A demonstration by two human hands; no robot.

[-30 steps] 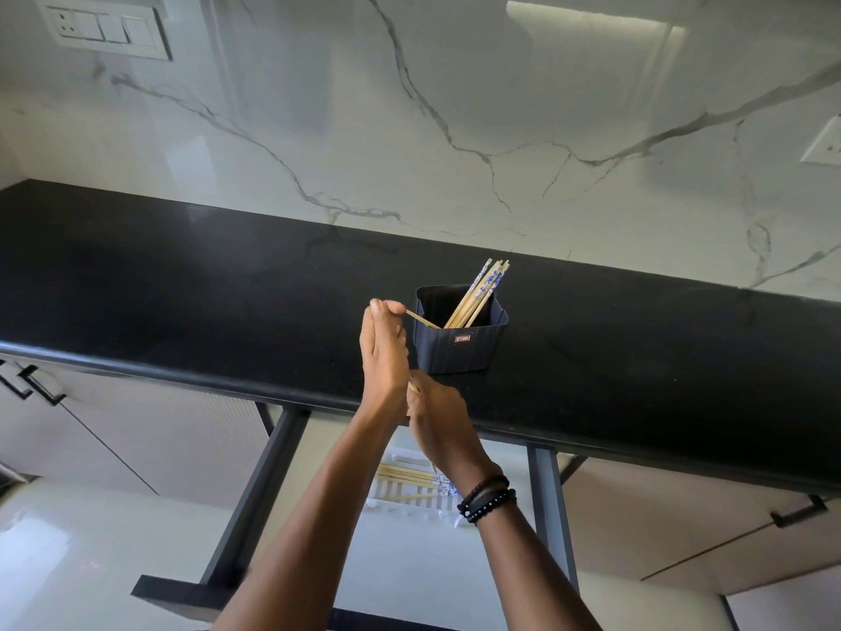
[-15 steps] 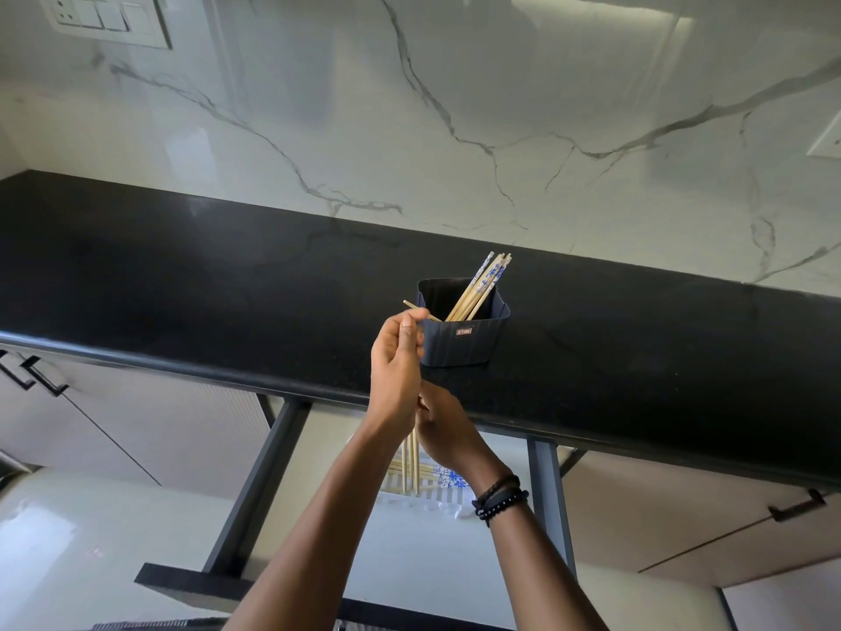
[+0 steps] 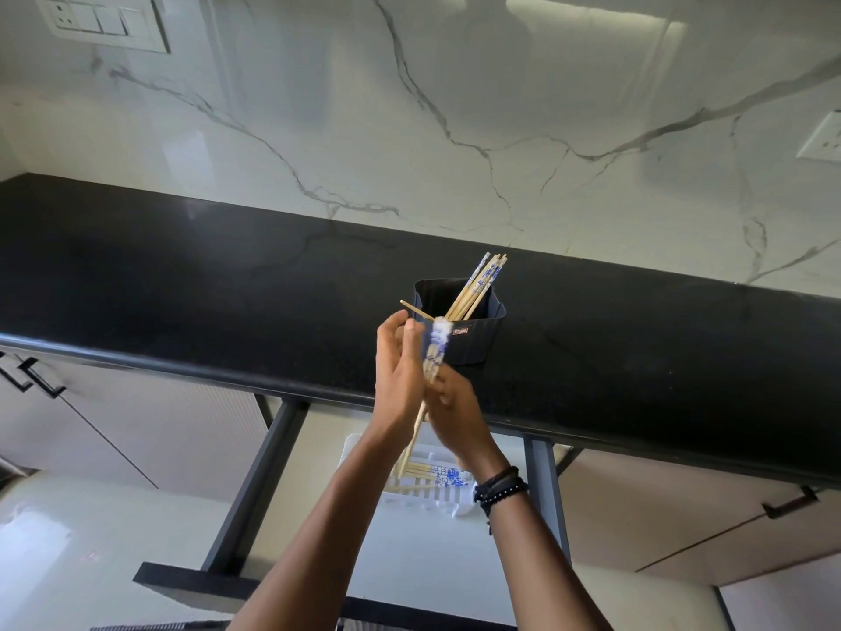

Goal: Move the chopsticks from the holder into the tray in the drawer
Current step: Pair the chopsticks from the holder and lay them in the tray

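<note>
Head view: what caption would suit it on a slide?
Right hand grips a chopstick bundle, left hand alongside, in front of the holder and above the tray.

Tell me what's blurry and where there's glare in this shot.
All in the head view: the lifted chopsticks smear with motion blur at their blue-patterned tops; the holder is sharp; a bright reflection glares on the marble wall; the countertop edge bows from wide-angle distortion.
</note>
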